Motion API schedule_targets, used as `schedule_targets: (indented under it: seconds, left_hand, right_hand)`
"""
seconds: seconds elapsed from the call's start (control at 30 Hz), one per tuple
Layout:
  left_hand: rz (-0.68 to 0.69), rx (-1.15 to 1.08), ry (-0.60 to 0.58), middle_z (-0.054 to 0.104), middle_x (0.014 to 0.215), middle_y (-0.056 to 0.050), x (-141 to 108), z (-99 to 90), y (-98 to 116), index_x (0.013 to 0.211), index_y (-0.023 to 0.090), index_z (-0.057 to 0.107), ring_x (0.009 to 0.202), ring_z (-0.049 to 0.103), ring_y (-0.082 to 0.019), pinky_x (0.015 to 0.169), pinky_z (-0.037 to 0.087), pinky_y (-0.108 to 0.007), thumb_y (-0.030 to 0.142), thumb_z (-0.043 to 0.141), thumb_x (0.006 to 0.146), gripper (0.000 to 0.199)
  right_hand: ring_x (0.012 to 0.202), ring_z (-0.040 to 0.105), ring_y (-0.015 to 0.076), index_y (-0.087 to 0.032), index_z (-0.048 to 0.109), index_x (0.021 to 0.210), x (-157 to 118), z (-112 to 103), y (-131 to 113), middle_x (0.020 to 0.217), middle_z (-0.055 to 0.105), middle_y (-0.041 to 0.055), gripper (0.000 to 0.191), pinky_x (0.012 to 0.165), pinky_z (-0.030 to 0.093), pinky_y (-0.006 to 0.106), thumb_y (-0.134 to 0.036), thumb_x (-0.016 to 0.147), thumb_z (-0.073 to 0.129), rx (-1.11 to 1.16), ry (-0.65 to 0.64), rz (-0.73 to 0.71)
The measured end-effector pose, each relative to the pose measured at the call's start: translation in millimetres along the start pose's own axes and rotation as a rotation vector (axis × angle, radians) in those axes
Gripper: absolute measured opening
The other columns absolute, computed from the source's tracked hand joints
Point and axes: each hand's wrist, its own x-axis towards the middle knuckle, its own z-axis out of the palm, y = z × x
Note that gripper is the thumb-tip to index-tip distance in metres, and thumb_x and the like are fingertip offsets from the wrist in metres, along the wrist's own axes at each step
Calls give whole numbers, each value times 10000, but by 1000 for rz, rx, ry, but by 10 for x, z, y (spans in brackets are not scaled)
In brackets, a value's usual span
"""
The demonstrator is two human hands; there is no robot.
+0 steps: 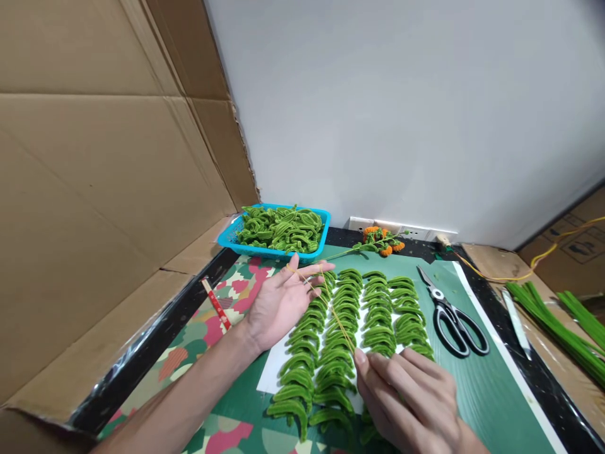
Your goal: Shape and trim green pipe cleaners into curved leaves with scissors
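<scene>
A thin yellow rubber band (339, 320) stretches between my two hands. It loops over the spread thumb and fingers of my left hand (283, 302), which is open, palm up. My right hand (411, 397), lower and nearer, pinches the band's other end between thumb and fingertips. Beneath both hands lie rows of curved, fuzzy green pipe-cleaner pieces (336, 359) on white paper (271, 369). My right hand hides some of the lower pieces.
A blue basket (227, 239) heaped with green fuzzy pieces stands at the back. Orange flowers (385, 239) lie beside it. Scissors (456, 321), a white cutter (517, 325) and green stems (558, 328) are on the right. A red-and-white paper strip (217, 306) lies left. Cardboard (94, 189) walls the left side.
</scene>
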Motion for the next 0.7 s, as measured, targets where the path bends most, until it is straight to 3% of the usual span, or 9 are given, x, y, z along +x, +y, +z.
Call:
schedule_targets:
  seconds: [0.23,0.4,0.53,0.6,0.7]
  left_hand:
    - [4,-58,-15,647,1378,-229,25,27,34,1336,-24,680,1178,648,-227,988,561,-298,388,527,1084,506]
    - [-58,-115,-115,653,1372,-262,27,45,23,1499,-65,505,1234,654,-252,1038,554,-339,417,475,1103,624]
    - [-112,-111,-219,632,1406,-283,47,40,-4,1495,-86,505,1280,637,-259,1089,512,-334,419,485,1100,641]
    - [-117,-77,-279,620,1436,-277,77,62,-48,1472,-68,550,1297,624,-263,1107,490,-342,429,480,1101,623]
    - [-96,-21,-352,604,1475,-253,140,136,-139,1434,-27,615,1325,593,-261,1140,448,-354,450,456,1107,600]
  right_hand:
    - [577,623,109,-63,761,1012,-86,-57,-12,798,771,73,165,515,401,300,-5,859,784,5,-50,43]
    - [576,646,115,-76,764,985,-51,-96,-22,786,778,77,161,521,412,304,-4,847,806,-9,-36,38]
    - [512,601,102,-102,764,947,-7,-75,-124,713,751,44,138,488,377,300,-4,854,790,-71,13,82]
    - [520,615,108,-117,772,977,-21,-18,-225,701,742,34,131,487,388,294,-26,884,759,-102,44,155]
    - [483,581,100,-157,773,897,-100,100,-412,650,705,15,136,478,400,276,-24,865,775,-148,228,369]
